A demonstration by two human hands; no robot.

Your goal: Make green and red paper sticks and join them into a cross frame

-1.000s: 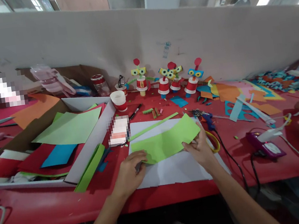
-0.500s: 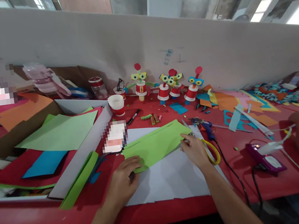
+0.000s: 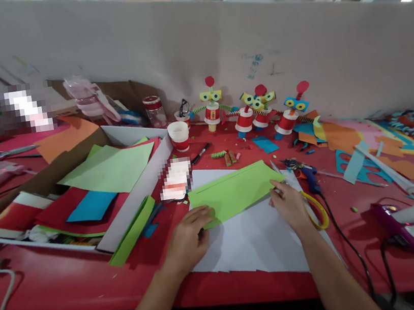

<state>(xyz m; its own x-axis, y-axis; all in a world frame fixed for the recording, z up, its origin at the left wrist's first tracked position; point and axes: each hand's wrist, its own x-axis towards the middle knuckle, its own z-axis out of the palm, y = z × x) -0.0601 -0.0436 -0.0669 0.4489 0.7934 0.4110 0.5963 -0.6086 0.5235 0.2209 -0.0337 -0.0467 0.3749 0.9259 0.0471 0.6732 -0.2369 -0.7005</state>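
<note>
A folded strip of light green paper (image 3: 237,192) lies slanted over white sheets (image 3: 252,246) in front of me. My left hand (image 3: 190,237) holds its lower left corner, the fingers over the paper and the thumb bent in below. At the other end my right hand (image 3: 289,205) pinches the right edge between thumb and forefinger. Close to the right hand lie scissors with yellow handles (image 3: 320,211), partly hidden behind that hand. A blue glue gun (image 3: 309,177) rests just beyond them.
On the left stands an open box (image 3: 136,198) of coloured paper, with a rolled green strip (image 3: 133,232) leaning on its side. Several paper-cup figures (image 3: 212,113) line the wall. A phone (image 3: 176,179), stacked cups (image 3: 178,136) and a purple power socket (image 3: 406,229) with cords flank the workspace.
My view has turned to the left, so everything sits further right in the picture. Both hands keep their places on the green paper. Another person's forearm at the right has left the view.
</note>
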